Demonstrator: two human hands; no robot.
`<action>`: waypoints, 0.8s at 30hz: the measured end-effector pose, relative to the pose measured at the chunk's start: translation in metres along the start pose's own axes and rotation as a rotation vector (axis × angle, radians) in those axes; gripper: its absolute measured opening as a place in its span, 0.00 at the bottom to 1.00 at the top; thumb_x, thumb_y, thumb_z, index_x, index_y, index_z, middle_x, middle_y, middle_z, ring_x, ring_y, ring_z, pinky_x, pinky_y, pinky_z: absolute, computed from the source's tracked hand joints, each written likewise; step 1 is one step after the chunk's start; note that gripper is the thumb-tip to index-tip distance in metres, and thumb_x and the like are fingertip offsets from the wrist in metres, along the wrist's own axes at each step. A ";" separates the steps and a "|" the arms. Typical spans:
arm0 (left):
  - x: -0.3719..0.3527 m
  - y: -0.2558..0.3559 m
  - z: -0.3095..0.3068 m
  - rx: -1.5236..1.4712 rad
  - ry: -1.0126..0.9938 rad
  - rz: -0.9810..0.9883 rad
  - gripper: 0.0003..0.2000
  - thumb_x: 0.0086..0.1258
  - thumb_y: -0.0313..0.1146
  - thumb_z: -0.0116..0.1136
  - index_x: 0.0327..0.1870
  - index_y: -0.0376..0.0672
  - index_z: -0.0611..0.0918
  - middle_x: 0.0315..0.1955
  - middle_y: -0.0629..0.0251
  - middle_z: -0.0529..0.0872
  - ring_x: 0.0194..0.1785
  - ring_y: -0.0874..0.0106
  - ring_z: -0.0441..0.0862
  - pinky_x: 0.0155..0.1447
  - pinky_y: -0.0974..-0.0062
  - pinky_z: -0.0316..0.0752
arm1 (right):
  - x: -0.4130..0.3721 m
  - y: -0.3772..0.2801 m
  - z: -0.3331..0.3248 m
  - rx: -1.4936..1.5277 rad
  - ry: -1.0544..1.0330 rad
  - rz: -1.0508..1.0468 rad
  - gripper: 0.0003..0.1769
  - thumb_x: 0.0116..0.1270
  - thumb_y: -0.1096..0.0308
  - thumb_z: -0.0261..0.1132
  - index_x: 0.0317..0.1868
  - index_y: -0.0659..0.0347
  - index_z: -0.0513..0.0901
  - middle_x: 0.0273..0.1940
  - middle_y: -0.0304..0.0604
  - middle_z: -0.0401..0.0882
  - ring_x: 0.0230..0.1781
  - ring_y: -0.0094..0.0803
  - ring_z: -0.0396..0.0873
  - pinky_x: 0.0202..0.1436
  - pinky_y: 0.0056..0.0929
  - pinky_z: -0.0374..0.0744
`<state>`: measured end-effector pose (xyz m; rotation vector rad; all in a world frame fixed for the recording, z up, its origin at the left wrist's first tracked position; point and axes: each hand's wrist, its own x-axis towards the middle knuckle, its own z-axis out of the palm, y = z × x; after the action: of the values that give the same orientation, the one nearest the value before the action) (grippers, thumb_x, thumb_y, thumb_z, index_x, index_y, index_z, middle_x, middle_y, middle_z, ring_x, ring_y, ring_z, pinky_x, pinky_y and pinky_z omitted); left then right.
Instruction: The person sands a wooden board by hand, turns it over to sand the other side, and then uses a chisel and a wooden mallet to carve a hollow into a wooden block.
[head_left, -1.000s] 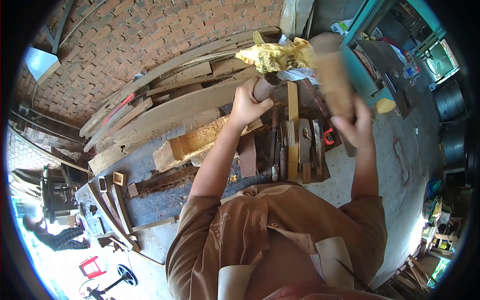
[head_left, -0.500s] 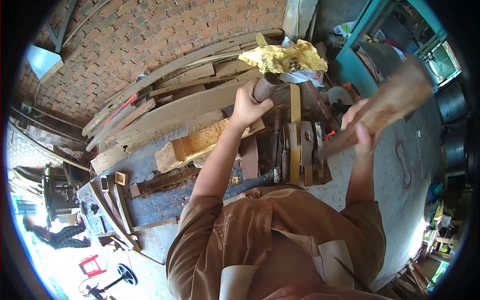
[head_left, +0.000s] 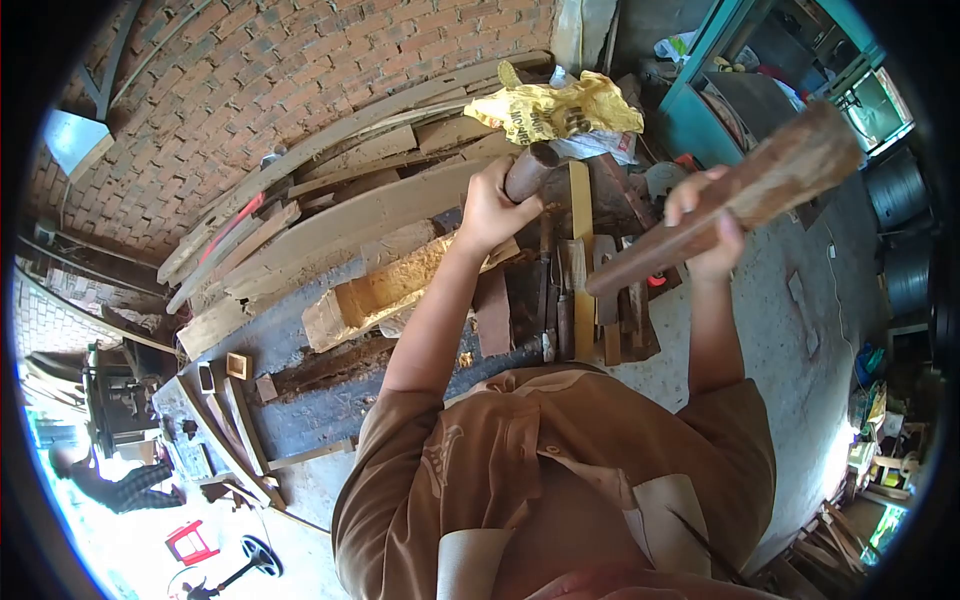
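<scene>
My left hand (head_left: 492, 208) is closed around a thick round wooden handle (head_left: 530, 172), whose top end points up. The lower end of that handle is hidden behind my hand. To the right, my right hand (head_left: 708, 222) grips a long wooden mallet (head_left: 770, 180) that is raised and tilted, its wide end at the upper right. Below my left forearm lies a wooden block (head_left: 385, 290) with a hollow carved in it, partly covered by the arm. The two held tools are apart.
Hand tools (head_left: 565, 310) and a yellow strip (head_left: 582, 220) lie right of the block. Long planks (head_left: 330, 235) lean by the brick wall, near a yellow bag (head_left: 555, 108). A small wooden box (head_left: 239, 365) stands left. Another person (head_left: 120, 485) is at far left.
The mallet's narrow end has moved left, and its blurred wide end is now sharper. My right hand has shifted slightly left. The surroundings have slid a little left in view.
</scene>
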<state>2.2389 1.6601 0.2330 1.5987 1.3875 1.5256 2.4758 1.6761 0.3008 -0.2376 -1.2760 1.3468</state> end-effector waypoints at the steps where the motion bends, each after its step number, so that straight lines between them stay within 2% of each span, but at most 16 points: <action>1: 0.000 0.001 0.001 0.008 0.002 0.028 0.13 0.43 0.29 0.60 0.31 0.34 0.75 0.21 0.56 0.77 0.25 0.72 0.74 0.33 0.74 0.71 | -0.001 0.005 0.000 -0.038 -0.055 0.060 0.18 0.52 0.67 0.59 0.44 0.61 0.69 0.30 0.44 0.72 0.26 0.28 0.71 0.31 0.26 0.72; 3: 0.003 0.000 0.002 0.017 0.010 0.059 0.13 0.43 0.29 0.60 0.31 0.33 0.75 0.20 0.57 0.77 0.25 0.73 0.74 0.33 0.74 0.71 | 0.002 0.003 0.004 -0.973 -0.414 0.201 0.27 0.51 0.63 0.65 0.50 0.65 0.69 0.43 0.46 0.74 0.42 0.31 0.74 0.47 0.29 0.71; 5: 0.006 -0.010 0.001 -0.018 -0.009 0.001 0.14 0.43 0.29 0.61 0.31 0.33 0.75 0.20 0.59 0.77 0.25 0.74 0.73 0.32 0.74 0.71 | 0.004 -0.007 -0.008 -0.974 -0.494 0.390 0.32 0.50 0.63 0.67 0.53 0.67 0.67 0.45 0.47 0.74 0.49 0.32 0.71 0.53 0.29 0.68; 6: 0.008 -0.017 0.003 -0.068 0.033 0.056 0.14 0.43 0.29 0.61 0.32 0.33 0.75 0.21 0.59 0.77 0.26 0.75 0.73 0.33 0.74 0.71 | 0.005 -0.015 -0.006 -0.934 -0.372 0.360 0.31 0.51 0.62 0.67 0.53 0.68 0.67 0.45 0.47 0.73 0.49 0.32 0.71 0.53 0.29 0.68; 7: 0.010 -0.013 -0.001 -0.060 0.044 0.060 0.14 0.43 0.29 0.61 0.32 0.33 0.75 0.21 0.59 0.77 0.26 0.75 0.73 0.33 0.74 0.71 | 0.008 -0.022 -0.004 -0.946 -0.285 0.075 0.29 0.53 0.62 0.65 0.53 0.66 0.67 0.39 0.46 0.74 0.40 0.32 0.74 0.46 0.30 0.71; 9: 0.005 -0.007 -0.002 -0.014 0.021 0.035 0.15 0.43 0.29 0.61 0.33 0.33 0.75 0.21 0.59 0.77 0.26 0.75 0.74 0.34 0.74 0.71 | 0.015 -0.037 -0.019 -0.413 -0.108 0.250 0.25 0.54 0.63 0.61 0.51 0.65 0.68 0.32 0.43 0.73 0.30 0.31 0.74 0.35 0.29 0.73; 10: 0.005 -0.012 -0.001 -0.027 0.009 0.040 0.16 0.43 0.29 0.62 0.34 0.33 0.75 0.22 0.58 0.77 0.27 0.74 0.74 0.35 0.74 0.71 | 0.016 -0.032 -0.018 -0.417 -0.106 0.253 0.25 0.54 0.63 0.61 0.51 0.65 0.68 0.32 0.43 0.73 0.30 0.31 0.74 0.35 0.29 0.73; 12: 0.004 -0.008 0.001 -0.039 0.002 0.036 0.16 0.43 0.29 0.61 0.34 0.33 0.75 0.22 0.58 0.78 0.27 0.74 0.74 0.35 0.74 0.71 | 0.015 -0.011 -0.008 0.010 0.039 -0.021 0.21 0.55 0.65 0.58 0.48 0.64 0.67 0.27 0.41 0.71 0.23 0.29 0.71 0.26 0.28 0.72; 13: 0.003 -0.006 0.002 -0.051 0.000 0.027 0.16 0.43 0.29 0.61 0.34 0.33 0.75 0.22 0.58 0.78 0.27 0.74 0.74 0.34 0.74 0.71 | 0.011 -0.001 -0.009 -0.028 -0.035 0.042 0.20 0.55 0.65 0.57 0.47 0.64 0.67 0.26 0.41 0.71 0.23 0.28 0.71 0.26 0.29 0.72; 14: 0.004 -0.006 0.003 -0.057 -0.004 0.027 0.16 0.43 0.29 0.61 0.34 0.33 0.75 0.22 0.58 0.78 0.27 0.74 0.74 0.34 0.74 0.71 | 0.004 0.004 -0.008 -0.300 -0.098 0.180 0.18 0.53 0.65 0.59 0.43 0.63 0.69 0.26 0.41 0.72 0.23 0.28 0.71 0.28 0.27 0.72; 15: 0.004 -0.009 0.004 -0.035 0.012 0.067 0.15 0.44 0.29 0.61 0.34 0.33 0.75 0.22 0.58 0.78 0.27 0.74 0.74 0.34 0.75 0.71 | 0.008 0.008 -0.013 -0.874 -0.397 0.343 0.22 0.51 0.63 0.63 0.43 0.66 0.71 0.32 0.43 0.75 0.30 0.30 0.74 0.36 0.27 0.73; 17: 0.009 -0.026 0.005 -0.172 0.034 0.044 0.14 0.45 0.29 0.59 0.34 0.33 0.76 0.22 0.61 0.78 0.27 0.76 0.74 0.34 0.76 0.71 | 0.002 0.020 -0.010 -0.939 -0.503 0.203 0.26 0.49 0.61 0.67 0.45 0.70 0.72 0.39 0.47 0.76 0.39 0.31 0.74 0.45 0.27 0.72; 20: 0.012 -0.009 -0.006 -0.120 0.098 -0.015 0.12 0.46 0.28 0.58 0.33 0.34 0.76 0.21 0.67 0.76 0.27 0.80 0.72 0.34 0.78 0.71 | 0.004 0.006 -0.019 -0.836 -0.299 0.428 0.32 0.49 0.58 0.68 0.50 0.71 0.70 0.44 0.49 0.74 0.46 0.32 0.72 0.51 0.28 0.69; 21: 0.012 -0.003 -0.007 -0.198 0.112 0.036 0.10 0.47 0.28 0.59 0.31 0.35 0.75 0.19 0.68 0.74 0.26 0.81 0.70 0.32 0.79 0.69 | 0.003 0.008 -0.021 -0.711 -0.187 0.389 0.30 0.51 0.57 0.66 0.48 0.70 0.71 0.43 0.47 0.74 0.45 0.32 0.72 0.51 0.28 0.69; 23: 0.014 -0.023 -0.012 -0.098 0.121 -0.002 0.10 0.48 0.29 0.60 0.28 0.36 0.74 0.18 0.69 0.73 0.24 0.81 0.67 0.30 0.79 0.67 | 0.001 0.008 -0.033 -0.554 0.023 0.655 0.30 0.52 0.56 0.65 0.49 0.69 0.70 0.42 0.46 0.74 0.45 0.32 0.72 0.51 0.28 0.68; 24: 0.014 -0.026 -0.014 -0.095 0.121 0.003 0.10 0.48 0.29 0.60 0.28 0.36 0.74 0.18 0.69 0.73 0.24 0.81 0.67 0.30 0.79 0.67 | 0.000 0.015 -0.038 -0.551 0.022 0.650 0.30 0.52 0.56 0.65 0.49 0.69 0.70 0.42 0.46 0.74 0.45 0.32 0.72 0.51 0.28 0.68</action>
<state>2.2153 1.6782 0.2184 1.4735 1.3550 1.6881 2.4963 1.6996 0.2753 -1.1237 -1.6063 1.4780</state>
